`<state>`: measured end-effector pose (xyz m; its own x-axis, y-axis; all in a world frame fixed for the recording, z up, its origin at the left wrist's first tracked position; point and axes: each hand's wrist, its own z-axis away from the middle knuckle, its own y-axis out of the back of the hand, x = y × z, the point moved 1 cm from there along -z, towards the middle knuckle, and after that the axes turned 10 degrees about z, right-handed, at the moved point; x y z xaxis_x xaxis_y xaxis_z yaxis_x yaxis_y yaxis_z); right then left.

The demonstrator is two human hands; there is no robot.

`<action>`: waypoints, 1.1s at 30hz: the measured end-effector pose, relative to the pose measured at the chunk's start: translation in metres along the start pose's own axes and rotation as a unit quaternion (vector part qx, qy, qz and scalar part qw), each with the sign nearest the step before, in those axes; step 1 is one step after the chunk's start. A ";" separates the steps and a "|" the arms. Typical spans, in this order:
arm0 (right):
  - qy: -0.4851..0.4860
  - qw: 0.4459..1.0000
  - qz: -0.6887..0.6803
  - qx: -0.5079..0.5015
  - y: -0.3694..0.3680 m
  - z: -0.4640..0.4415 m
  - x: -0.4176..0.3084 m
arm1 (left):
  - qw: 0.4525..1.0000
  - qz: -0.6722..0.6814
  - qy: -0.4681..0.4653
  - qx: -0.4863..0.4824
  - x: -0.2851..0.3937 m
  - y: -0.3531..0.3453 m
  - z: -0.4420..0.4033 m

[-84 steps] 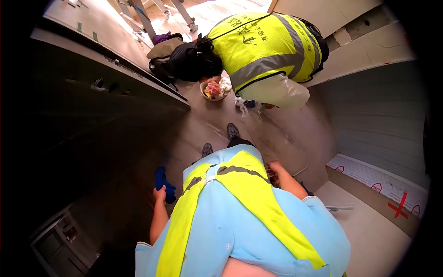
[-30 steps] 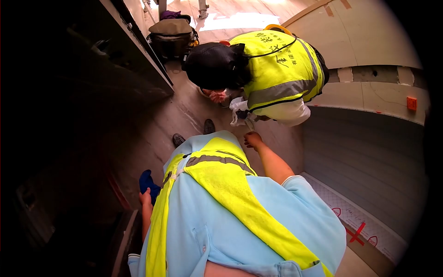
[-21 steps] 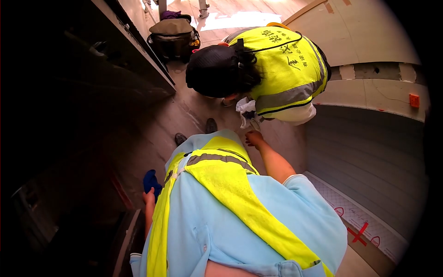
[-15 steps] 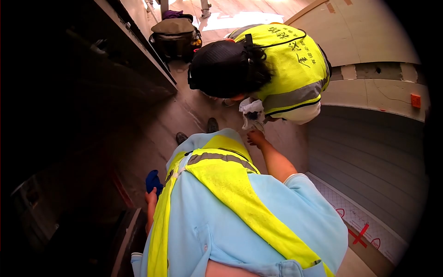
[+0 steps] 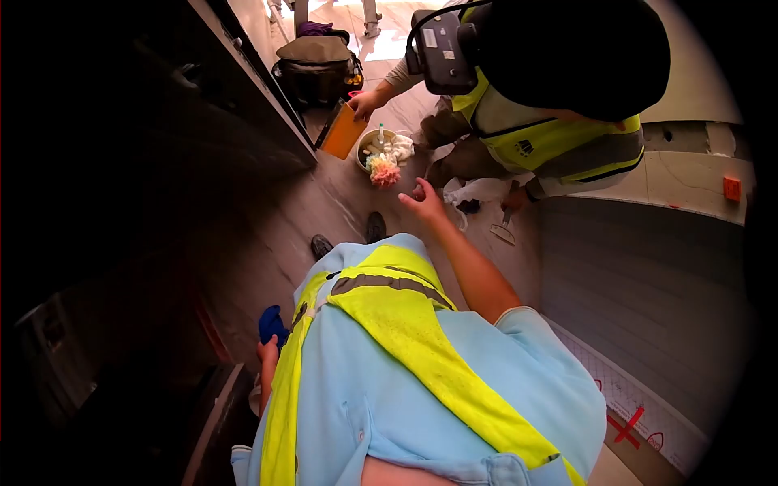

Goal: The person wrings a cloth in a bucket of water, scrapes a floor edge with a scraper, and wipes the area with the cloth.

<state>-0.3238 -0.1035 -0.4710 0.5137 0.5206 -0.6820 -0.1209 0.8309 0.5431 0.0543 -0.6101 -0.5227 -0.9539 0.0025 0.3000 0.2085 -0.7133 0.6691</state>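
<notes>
We grasp a blue cloth point(image 5: 271, 326) in our left hand point(image 5: 268, 350), beside our hip. Our right hand point(image 5: 425, 204) reaches out unclenched and empty, near the bucket point(image 5: 361, 151) holding a fluffy pinkish duster point(image 5: 384, 172).

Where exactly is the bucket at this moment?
In the head view, the bucket stands on the floor above the picture's centre, just right of the orange board and beyond the person's right hand.

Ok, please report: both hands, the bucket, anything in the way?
Left hand gripping blue cloth. Right hand empty, near bucket on floor. Pink fluff at rim, between them. Co-worker's hand holds orange board beside bucket.
</notes>
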 end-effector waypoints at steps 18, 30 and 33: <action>-0.127 0.859 -0.431 -0.245 -0.079 -0.036 -0.113 | 0.988 0.104 0.068 0.091 0.070 0.010 0.110; 0.390 0.821 0.295 -0.294 -0.153 0.008 -0.193 | 0.960 0.070 0.264 0.063 -0.037 -0.038 0.157; 0.404 0.782 0.391 -0.270 -0.180 0.001 -0.212 | 0.969 0.125 0.207 0.043 -0.121 -0.099 0.122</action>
<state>-0.4100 -0.3634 -0.4232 -0.5732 0.6843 -0.4507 -0.5831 0.0458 0.8111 0.1755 -0.4542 -0.5422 -0.8724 -0.4567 0.1739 0.4446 -0.5938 0.6706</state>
